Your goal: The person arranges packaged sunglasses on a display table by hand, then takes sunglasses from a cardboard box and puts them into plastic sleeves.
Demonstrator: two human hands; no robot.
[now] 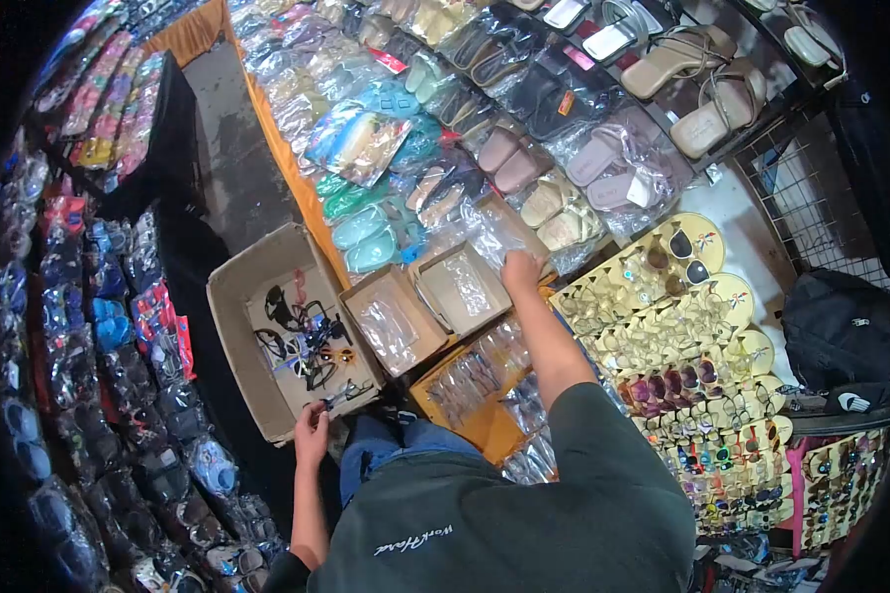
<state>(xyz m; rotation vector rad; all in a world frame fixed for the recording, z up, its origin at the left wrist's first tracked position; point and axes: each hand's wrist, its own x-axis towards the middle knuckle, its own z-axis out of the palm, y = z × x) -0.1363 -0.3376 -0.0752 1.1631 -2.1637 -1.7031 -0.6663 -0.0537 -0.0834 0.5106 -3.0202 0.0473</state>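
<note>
A large cardboard box (252, 282) holds a loose pile of sunglasses (307, 336). At its near edge my left hand (312, 427) has its fingers closed around a dark pair of glasses (346, 397). My right hand (521, 269) is at the small open cardboard box (455, 287), by clear plastic bags (489, 232); its fingers are bent together, and what they hold is too small to make out. Another small box (396, 321) with clear plastic wrappers stands between the large box and that one.
Bagged sandals (371, 232) cover the display ahead. Racks of sunglasses (682, 381) stand on the right, near a black bag (841, 331). More wrapped goods (114, 326) hang on the left. Packed glasses (475, 371) lie on an orange surface close to my body.
</note>
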